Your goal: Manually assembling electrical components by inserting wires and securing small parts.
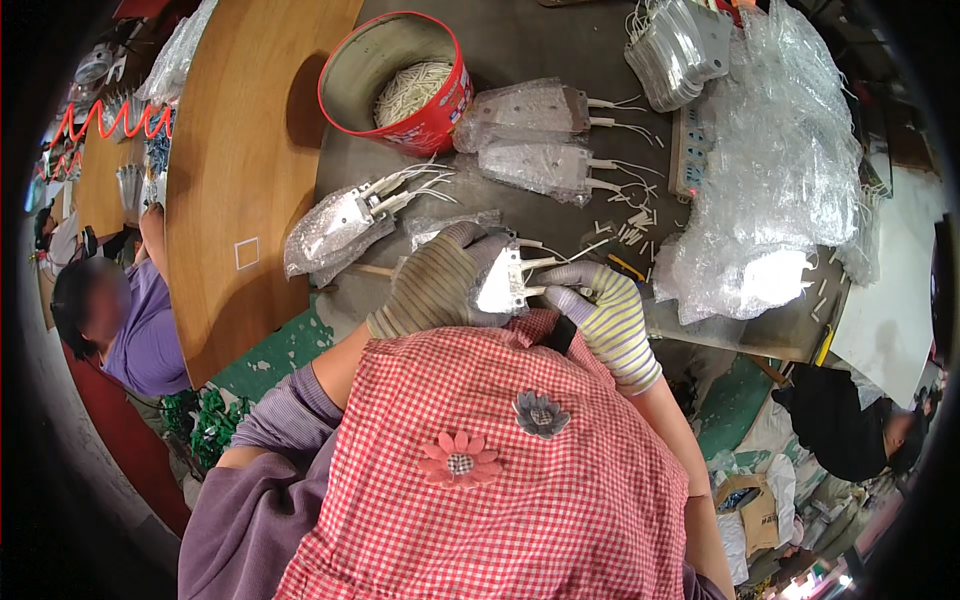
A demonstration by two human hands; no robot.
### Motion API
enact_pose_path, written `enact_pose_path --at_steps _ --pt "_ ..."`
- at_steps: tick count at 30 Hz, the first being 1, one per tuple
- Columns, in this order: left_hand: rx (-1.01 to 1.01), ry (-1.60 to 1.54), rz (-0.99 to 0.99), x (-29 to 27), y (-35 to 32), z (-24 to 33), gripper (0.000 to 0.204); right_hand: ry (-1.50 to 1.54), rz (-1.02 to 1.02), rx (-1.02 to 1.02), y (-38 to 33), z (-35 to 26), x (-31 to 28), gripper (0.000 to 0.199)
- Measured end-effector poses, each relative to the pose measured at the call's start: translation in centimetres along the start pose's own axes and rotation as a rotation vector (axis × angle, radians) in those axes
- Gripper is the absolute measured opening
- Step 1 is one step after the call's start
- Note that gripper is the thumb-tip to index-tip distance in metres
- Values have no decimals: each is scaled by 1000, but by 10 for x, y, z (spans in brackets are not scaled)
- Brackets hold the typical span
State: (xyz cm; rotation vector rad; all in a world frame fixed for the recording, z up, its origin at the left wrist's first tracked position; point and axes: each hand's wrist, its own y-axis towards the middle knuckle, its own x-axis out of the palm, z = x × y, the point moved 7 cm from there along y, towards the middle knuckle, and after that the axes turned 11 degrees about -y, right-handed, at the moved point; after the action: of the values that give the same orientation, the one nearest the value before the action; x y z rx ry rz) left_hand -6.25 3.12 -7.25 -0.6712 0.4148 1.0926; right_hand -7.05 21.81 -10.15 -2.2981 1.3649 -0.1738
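My left hand (435,280), in a brown-and-grey striped glove, is closed around a flat shiny metal plate (500,282) with white wire leads. The plate is held close to my red checked apron. My right hand (608,318), in a white, yellow and purple striped glove, pinches at the white leads (541,277) on the plate's right edge; its fingertips partly hide them. Just behind my left hand lies a piece of bubble wrap (450,222). Farther left, similar plates wrapped in bubble wrap (335,235) are piled with their leads pointing right.
A red bucket (470,85) holds many white tubes (412,92). Wrapped plates (535,168) lie beside it. Loose tubes (632,235) are scattered near a power strip (688,150). Bubble wrap (770,190) heaps at right, below stacked bare plates (680,50). A person (145,320) sits at left.
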Motion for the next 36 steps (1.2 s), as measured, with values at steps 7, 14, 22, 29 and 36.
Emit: enact_pose_path --at_steps 7,14,22,29,36 --pt "56 -81 40 4 5 -8 90 360 157 100 -7 16 -12 24" --pt "23 -53 5 1 14 -2 87 710 548 224 -20 65 -43 24" --pt "321 305 283 -48 131 27 73 385 372 169 -22 70 -21 31" --pt "45 503 138 -33 213 2 71 273 157 127 -17 72 -8 27" --pt "476 448 31 -2 144 45 30 360 237 150 -23 73 -17 23"
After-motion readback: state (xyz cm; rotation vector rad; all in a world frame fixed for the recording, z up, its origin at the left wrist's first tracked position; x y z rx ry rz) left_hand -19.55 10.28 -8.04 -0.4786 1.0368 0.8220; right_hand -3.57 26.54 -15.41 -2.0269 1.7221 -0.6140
